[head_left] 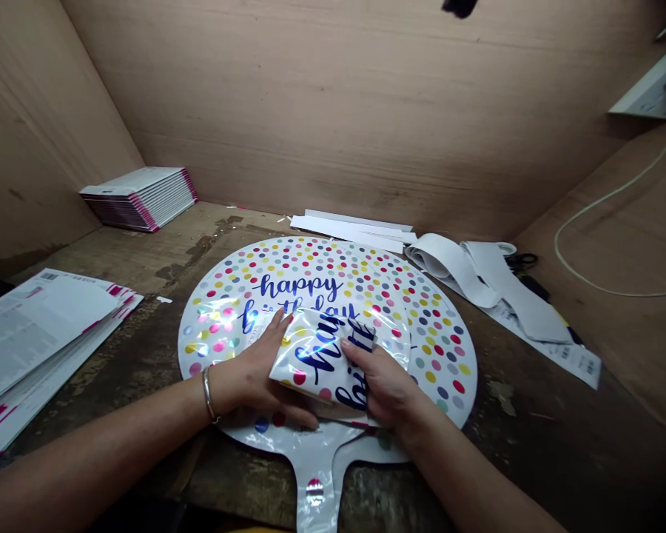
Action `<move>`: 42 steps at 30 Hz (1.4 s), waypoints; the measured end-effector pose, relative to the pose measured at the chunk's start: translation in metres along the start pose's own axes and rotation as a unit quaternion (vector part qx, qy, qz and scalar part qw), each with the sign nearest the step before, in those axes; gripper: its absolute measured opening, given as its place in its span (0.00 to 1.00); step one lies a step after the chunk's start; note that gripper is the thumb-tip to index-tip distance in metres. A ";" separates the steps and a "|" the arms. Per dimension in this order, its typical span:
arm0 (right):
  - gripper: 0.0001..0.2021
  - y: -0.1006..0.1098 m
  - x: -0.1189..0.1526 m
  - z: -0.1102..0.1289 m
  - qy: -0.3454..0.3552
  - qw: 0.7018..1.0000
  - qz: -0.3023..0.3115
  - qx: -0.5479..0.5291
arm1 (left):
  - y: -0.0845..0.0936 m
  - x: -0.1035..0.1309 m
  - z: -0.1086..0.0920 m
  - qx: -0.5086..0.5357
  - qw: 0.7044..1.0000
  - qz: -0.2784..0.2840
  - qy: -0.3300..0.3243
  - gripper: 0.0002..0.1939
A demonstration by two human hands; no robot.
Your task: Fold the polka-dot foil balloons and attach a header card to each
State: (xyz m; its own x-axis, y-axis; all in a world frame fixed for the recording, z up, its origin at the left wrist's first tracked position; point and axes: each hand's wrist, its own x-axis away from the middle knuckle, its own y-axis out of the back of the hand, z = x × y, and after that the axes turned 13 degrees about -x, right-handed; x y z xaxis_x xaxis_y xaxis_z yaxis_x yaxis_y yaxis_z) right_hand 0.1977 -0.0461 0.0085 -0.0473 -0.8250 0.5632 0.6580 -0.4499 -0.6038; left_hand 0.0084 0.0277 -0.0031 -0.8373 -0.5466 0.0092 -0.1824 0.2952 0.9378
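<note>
A foil balloon folded into a small packet point(316, 355), with coloured dots and dark blue lettering, is in my right hand point(388, 385). The right thumb presses on its top face, and the other fingers are hidden beneath. My left hand point(255, 377), a bangle at its wrist, lies with thumb and fingers spread at the packet's left edge; part of it is covered by the packet. Below both hands lie flat, overlapping foil balloons point(305, 259), white with coloured dots and "happy birthday" lettering. Their tails point(315, 488) point toward me.
A stack of printed card sleeves point(138, 196) stands at the back left, and more printed sleeves point(49, 326) lie at the left. White paper strips point(355, 228) rest by the back panel. At right are a curled label strip point(510, 289) and black-handled scissors point(522, 260).
</note>
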 end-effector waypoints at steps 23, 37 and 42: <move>0.12 0.073 0.027 0.086 0.109 0.928 -0.104 0.341 | 0.010 -0.006 0.003 -0.090 0.996 -0.005 -0.005 0.60; 0.17 0.060 0.028 0.063 0.104 0.927 -0.083 0.350 | 0.005 -0.006 0.006 -0.089 0.996 0.005 -0.012 0.61; 0.14 0.036 0.019 0.038 0.115 0.868 -0.052 0.480 | 0.008 -0.011 -0.011 -0.076 0.996 -0.002 -0.044 0.63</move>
State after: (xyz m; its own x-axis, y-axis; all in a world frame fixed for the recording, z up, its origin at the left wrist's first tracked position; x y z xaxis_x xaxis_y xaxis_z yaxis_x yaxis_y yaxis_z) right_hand 0.2490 -0.0647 0.0185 -0.2203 -0.8931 0.3922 0.9592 -0.1252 0.2536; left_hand 0.0217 0.0276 0.0081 -0.8801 -0.4745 -0.0189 -0.1117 0.1682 0.9794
